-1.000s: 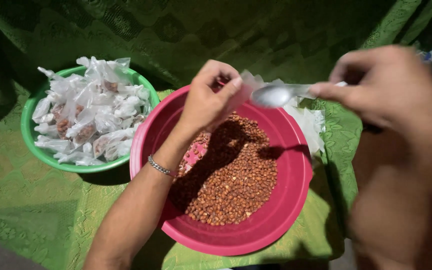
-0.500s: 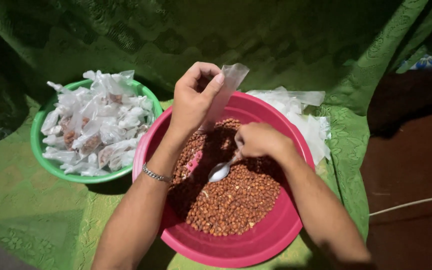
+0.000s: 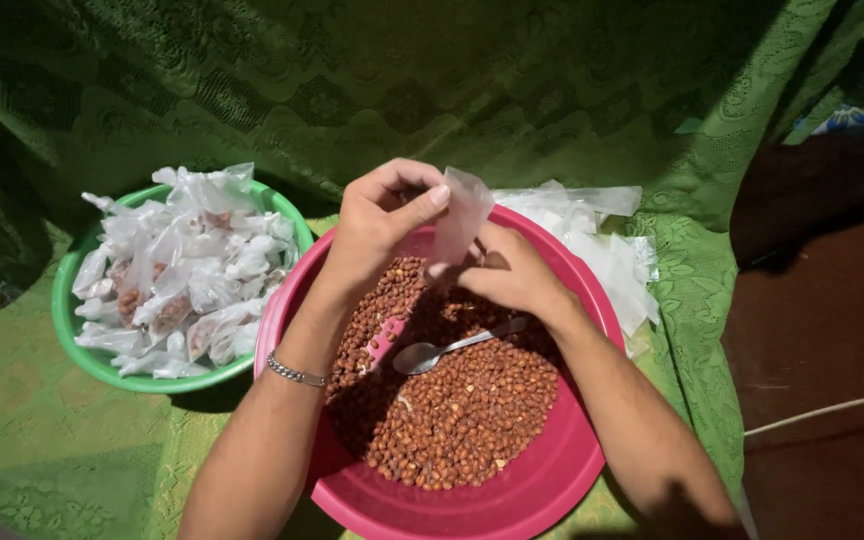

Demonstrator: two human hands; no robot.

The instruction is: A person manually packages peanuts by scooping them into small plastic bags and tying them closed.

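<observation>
Small clear plastic bag (image 3: pixel 460 215) sits at the centre of the frame, just above the far rim of the pink basin (image 3: pixel 552 480), pinched between both my hands. My left hand (image 3: pixel 377 225) grips its upper edge between thumb and forefinger, fingers pressed together on the film. My right hand (image 3: pixel 507 270) holds the bag's lower part, fingers closed on it from beneath. Below my hands the basin holds a heap of red-brown peanuts (image 3: pixel 452 410), and a metal spoon (image 3: pixel 442 350) lies on them, touching neither hand. At the left of the frame a green bowl (image 3: pixel 77 345) is piled with filled, tied bags (image 3: pixel 182 270). Empty bags (image 3: pixel 602 255) lie stacked just right of the basin on the green lace cloth (image 3: pixel 692 300).
</observation>
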